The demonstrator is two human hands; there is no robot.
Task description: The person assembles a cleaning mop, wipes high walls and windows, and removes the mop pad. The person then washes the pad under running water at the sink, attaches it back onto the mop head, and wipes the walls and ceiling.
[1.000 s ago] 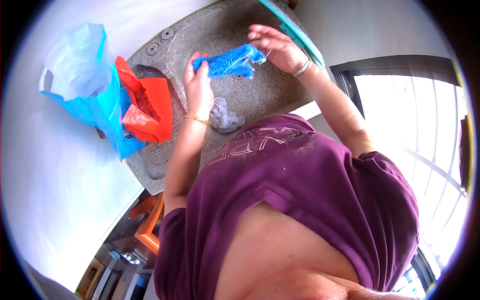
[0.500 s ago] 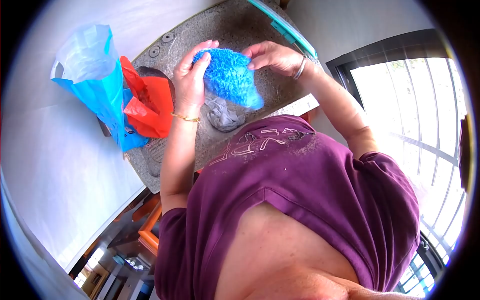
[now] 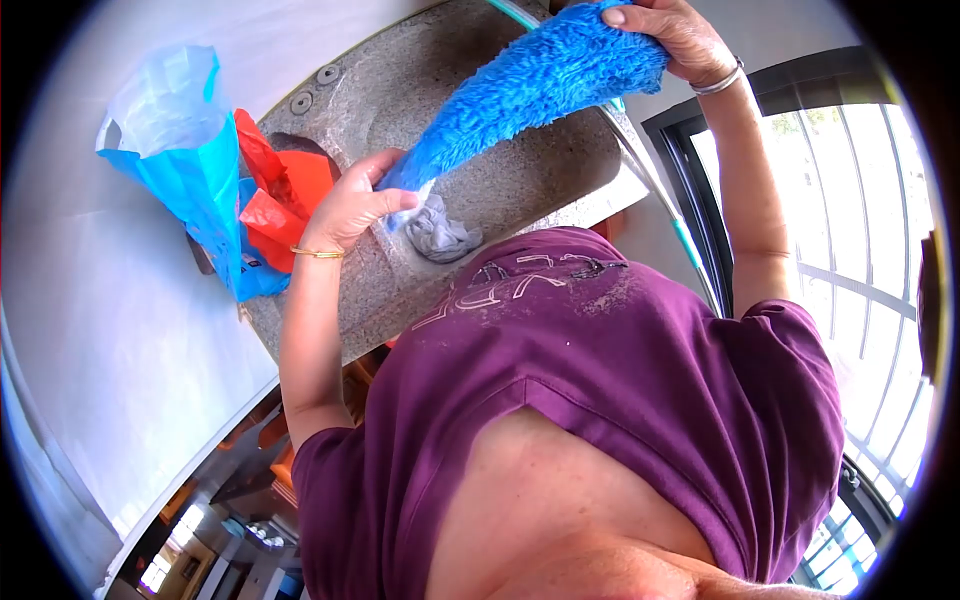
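Observation:
A shaggy, bright fluffy blue cloth (image 3: 530,80) is stretched at a slant above a grey stone sink (image 3: 390,60). Its lower left end is in my left hand (image 3: 350,205), thumb on the near side and fingers behind. My right hand (image 3: 680,35), raised at the top right, pinches the other end. A crumpled grey rag (image 3: 440,232) lies in the sink below the cloth, close to my left hand. Behind the cloth, a white and teal pole (image 3: 660,190) slants down past my right forearm, partly hidden.
Left of the sink stands an opened blue plastic bag (image 3: 190,190), with a red plastic bag (image 3: 300,185) beside it. A barred window (image 3: 820,220) is on the right, beyond my right arm. A pale wall (image 3: 100,300) runs along the left.
My hands have moved apart, the right one up and right, the left one down and left. The bunched blue cloth is now drawn out long. The teal pole has shifted and shows more length.

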